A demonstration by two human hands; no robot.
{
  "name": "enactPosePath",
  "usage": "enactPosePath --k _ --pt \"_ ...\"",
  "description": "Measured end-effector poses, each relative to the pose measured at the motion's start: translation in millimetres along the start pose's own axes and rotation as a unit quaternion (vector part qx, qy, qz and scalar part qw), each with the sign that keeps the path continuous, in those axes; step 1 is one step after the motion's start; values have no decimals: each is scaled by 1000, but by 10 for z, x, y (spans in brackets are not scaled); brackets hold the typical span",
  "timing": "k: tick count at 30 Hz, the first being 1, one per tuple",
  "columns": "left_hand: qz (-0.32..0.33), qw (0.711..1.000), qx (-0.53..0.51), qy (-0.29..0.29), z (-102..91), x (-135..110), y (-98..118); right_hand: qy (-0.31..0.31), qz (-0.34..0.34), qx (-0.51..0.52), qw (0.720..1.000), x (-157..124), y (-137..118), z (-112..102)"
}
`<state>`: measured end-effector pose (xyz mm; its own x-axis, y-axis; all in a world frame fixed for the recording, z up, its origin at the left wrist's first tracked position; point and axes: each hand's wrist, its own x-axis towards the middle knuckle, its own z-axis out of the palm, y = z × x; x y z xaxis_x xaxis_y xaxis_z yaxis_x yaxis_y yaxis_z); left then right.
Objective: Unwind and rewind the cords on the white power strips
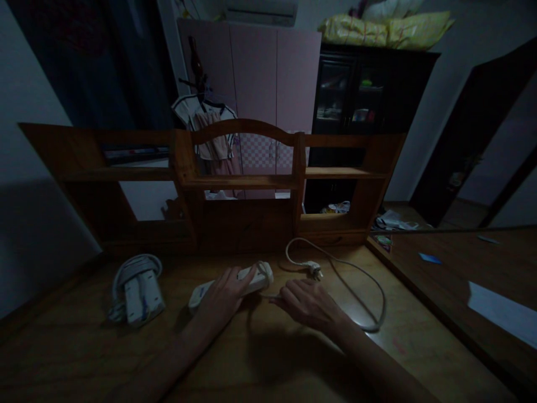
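A white power strip [255, 278] lies on the wooden desk [260, 358] in front of the shelf unit. My left hand [224, 296] rests on top of its middle, fingers curved over it. My right hand [308, 302] lies just to the right, fingers pointing left toward the strip's end where the cord leaves; its fingers look stretched and flat. The strip's white cord [369, 291] loops out to the right and ends in a plug [314, 271] lying on the desk above my right hand.
A second white power strip [140, 291] with its cord wound around it lies at the desk's left. A wooden shelf unit [235, 184] stands along the back. A side table [482, 280] with papers sits to the right. The room is dim.
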<state>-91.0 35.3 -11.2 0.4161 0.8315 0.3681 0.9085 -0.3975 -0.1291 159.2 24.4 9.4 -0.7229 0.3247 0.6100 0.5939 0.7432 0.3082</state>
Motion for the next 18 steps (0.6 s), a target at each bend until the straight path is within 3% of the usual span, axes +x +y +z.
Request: enactPosePath --k 6,10,14,18 --pt "150 989 11 -12 -87 -36 76 29 -22 2 999 -11 105 -145" --pt "240 970 18 20 -120 -61 67 35 -12 44 998 -17 155 -126" --pt "297 953 20 62 -107 -95 105 17 13 96 995 -48 215 -48" --pt "311 941 36 128 -115 -163 156 -4 56 150 987 -78 281 -6"
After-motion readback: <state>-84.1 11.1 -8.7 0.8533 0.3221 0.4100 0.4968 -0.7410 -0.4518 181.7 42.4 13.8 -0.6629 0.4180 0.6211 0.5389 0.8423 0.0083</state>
